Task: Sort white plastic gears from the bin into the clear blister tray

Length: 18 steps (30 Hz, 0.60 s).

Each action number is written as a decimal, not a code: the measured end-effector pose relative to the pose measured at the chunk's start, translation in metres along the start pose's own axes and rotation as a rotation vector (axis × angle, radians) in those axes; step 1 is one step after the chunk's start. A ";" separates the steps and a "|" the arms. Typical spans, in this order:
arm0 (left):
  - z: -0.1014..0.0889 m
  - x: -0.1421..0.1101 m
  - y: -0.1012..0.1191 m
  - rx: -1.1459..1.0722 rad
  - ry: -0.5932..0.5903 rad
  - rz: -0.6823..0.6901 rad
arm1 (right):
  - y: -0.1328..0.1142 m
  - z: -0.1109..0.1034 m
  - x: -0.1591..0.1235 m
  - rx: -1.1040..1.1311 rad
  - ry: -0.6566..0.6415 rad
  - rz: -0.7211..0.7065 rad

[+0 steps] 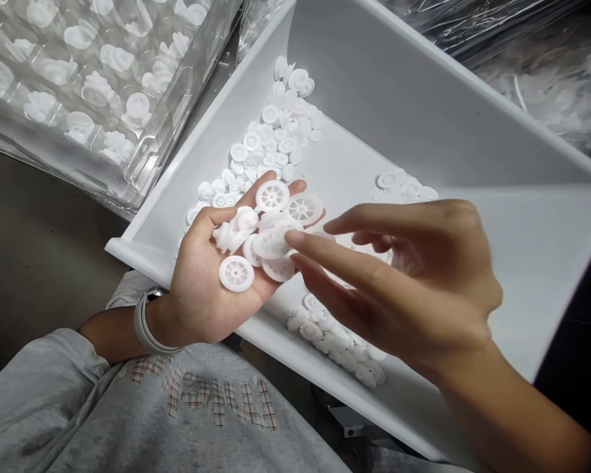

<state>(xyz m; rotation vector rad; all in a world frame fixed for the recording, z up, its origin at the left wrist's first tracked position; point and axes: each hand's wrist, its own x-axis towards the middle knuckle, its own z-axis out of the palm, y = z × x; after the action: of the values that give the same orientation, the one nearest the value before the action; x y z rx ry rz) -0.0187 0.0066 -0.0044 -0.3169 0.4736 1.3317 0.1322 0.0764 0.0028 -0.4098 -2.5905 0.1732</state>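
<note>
My left hand (217,289) lies palm up over a pale grey bin (438,118), cupping a small heap of white plastic gears (236,273). Some are flat, spoked discs; one piece near the thumb is chunkier. From the right comes my right hand (398,276), slightly blurred, its thumb and forefinger apart. One fingertip meets the gears on the palm; whether it pinches any is not clear. Below both hands, loose white gears (276,141) are piled along the bin's left side, with more gears (342,345) near its front wall.
A clear plastic tray (152,151) with pockets stands at the upper left, white parts sitting in its pockets. Clear plastic bags (556,92) lie behind the bin at the upper right. Another cluster of gears (404,186) rests farther right inside the bin.
</note>
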 end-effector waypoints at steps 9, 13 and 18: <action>-0.002 0.001 -0.001 -0.013 0.014 -0.016 | -0.005 -0.002 -0.008 0.057 0.005 -0.052; -0.003 0.002 -0.001 -0.012 -0.003 0.011 | -0.016 -0.006 -0.006 0.037 0.012 -0.022; -0.005 0.002 -0.002 -0.003 -0.042 0.036 | -0.022 -0.004 -0.007 0.041 0.027 -0.041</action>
<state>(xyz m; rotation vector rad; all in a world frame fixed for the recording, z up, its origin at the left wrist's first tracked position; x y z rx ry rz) -0.0171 0.0055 -0.0095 -0.2830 0.4436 1.3720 0.1343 0.0540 0.0077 -0.3413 -2.5618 0.2051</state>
